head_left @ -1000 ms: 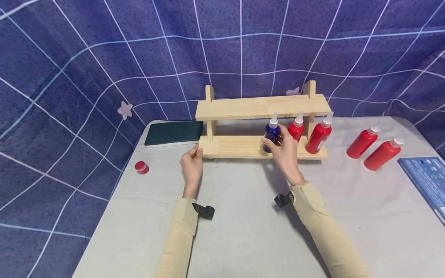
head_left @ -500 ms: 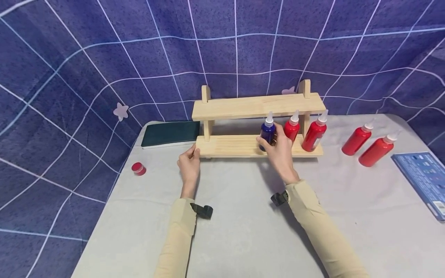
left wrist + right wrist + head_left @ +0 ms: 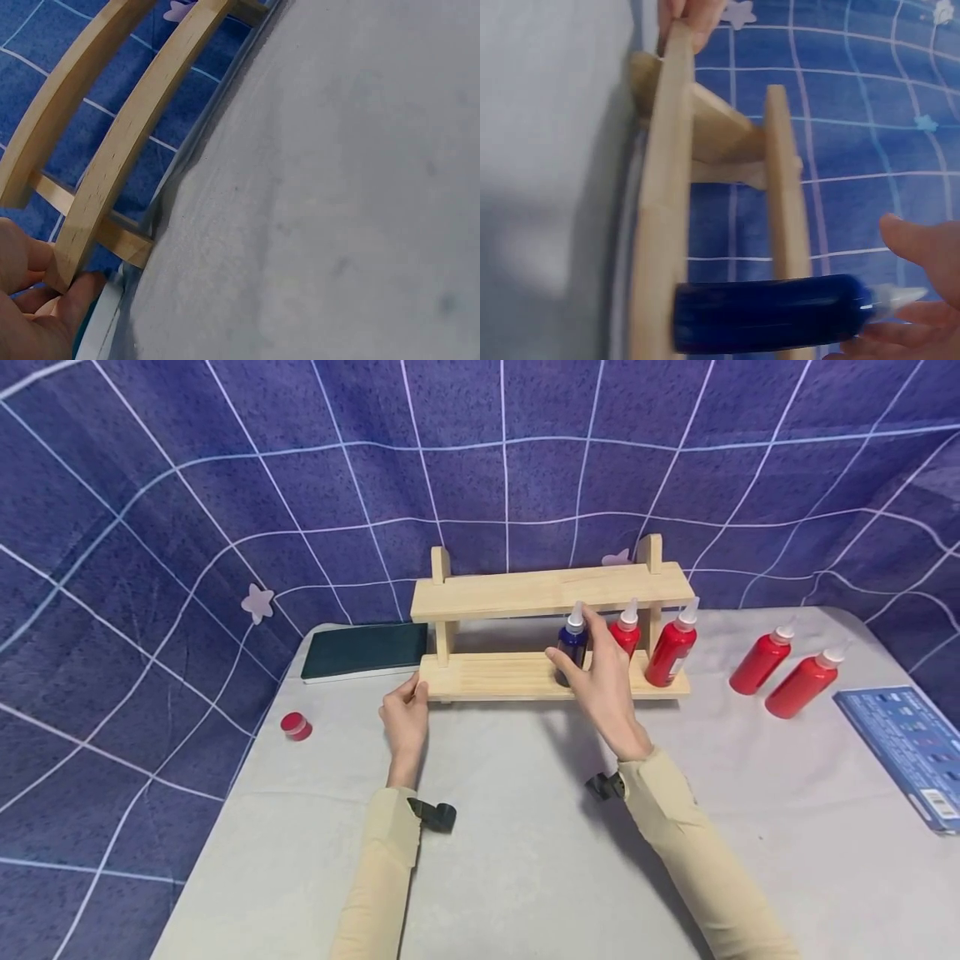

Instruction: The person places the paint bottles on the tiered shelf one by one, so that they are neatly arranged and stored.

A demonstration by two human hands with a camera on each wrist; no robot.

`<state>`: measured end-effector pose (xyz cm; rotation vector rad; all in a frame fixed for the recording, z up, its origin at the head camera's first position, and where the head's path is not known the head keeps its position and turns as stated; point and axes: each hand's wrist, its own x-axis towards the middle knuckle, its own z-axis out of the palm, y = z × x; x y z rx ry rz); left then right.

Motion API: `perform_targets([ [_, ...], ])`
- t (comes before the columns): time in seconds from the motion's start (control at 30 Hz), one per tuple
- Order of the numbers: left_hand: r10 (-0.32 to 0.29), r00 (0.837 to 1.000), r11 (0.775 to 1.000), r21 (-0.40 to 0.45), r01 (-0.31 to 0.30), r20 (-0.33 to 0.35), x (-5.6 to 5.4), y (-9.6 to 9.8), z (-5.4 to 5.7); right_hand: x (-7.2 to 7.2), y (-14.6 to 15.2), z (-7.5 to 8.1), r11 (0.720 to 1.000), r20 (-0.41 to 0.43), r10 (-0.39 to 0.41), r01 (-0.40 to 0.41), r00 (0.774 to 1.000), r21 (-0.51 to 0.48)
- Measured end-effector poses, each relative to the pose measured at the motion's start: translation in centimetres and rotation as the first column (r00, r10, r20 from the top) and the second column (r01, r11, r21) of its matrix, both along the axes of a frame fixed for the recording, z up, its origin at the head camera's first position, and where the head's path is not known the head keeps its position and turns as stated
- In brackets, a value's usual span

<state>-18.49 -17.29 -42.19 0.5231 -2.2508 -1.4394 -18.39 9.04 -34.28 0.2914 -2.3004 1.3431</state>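
A two-tier wooden shelf (image 3: 487, 678) stands on the cloth-covered table. At its left end, my left hand (image 3: 405, 718) pinches the lower board (image 3: 112, 172), thumb and fingers on either side of it in the left wrist view. A dark blue squeeze bottle (image 3: 572, 647) with a white nozzle stands upright on the lower board. My right hand (image 3: 606, 685) is around it with thumb and fingers spread; in the right wrist view the thumb (image 3: 911, 238) is apart from the blue bottle (image 3: 769, 315), and the fingers lie behind its nozzle. Two red bottles (image 3: 671, 653) stand to its right.
Two more red bottles (image 3: 801, 687) are on the table right of the shelf. A blue printed box (image 3: 903, 752) lies at far right. At left are a dark green flat book-like object (image 3: 365, 652) and a small red-lidded jar (image 3: 296, 726). A blue curtain (image 3: 480, 477) hangs behind.
My right hand has loosened from the blue bottle, its thumb and fingers spreading and rising slightly toward the nozzle. The left hand keeps its hold on the shelf. The head view has shifted slightly.
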Motion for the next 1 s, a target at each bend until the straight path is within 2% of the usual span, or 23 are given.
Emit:
perform_targets([
  [0.17, -0.007, 1.000, 1.000, -0.002, 0.007, -0.008, 0.0, 0.1, -0.2, 1.6, 0.8, 2.2, 1.000, -0.055, 0.000, 0.001, 0.998, 0.020],
  [0.37, -0.005, 1.000, 1.000, 0.002, 0.005, -0.008, 0.0, 0.0, -0.1, 3.3, 2.6, 4.4, 0.994, -0.110, 0.036, -0.046, 0.993, -0.094],
  [0.47, -0.008, 1.000, 1.000, 0.002, 0.008, -0.011, 0.0, 0.0, -0.1, 4.1, 4.1, 5.3, 0.988, -0.128, 0.019, -0.037, 0.992, -0.147],
  [0.6, -0.011, 1.000, 1.000, 0.004, 0.011, -0.012, -0.1, 0.0, -0.1, 5.0, 6.7, 6.3, 0.977, -0.111, -0.063, 0.038, 0.992, -0.208],
  [0.73, -0.011, 1.000, 1.000, 0.009, 0.011, -0.007, -0.1, 0.0, -0.1, 5.2, 9.9, 6.8, 0.944, -0.055, -0.180, 0.156, 0.982, -0.290],
  [0.9, -0.006, 1.000, 1.000, 0.004, 0.006, -0.008, -0.1, 0.1, 0.0, 4.9, 13.7, 6.5, 0.880, -0.013, -0.342, 0.316, 0.939, -0.355],
  [1.0, -0.006, 1.000, 1.000, 0.001, 0.006, -0.011, -0.1, 0.1, 0.1, 4.8, 15.6, 6.2, 0.844, 0.018, -0.411, 0.388, 0.912, -0.370],
])
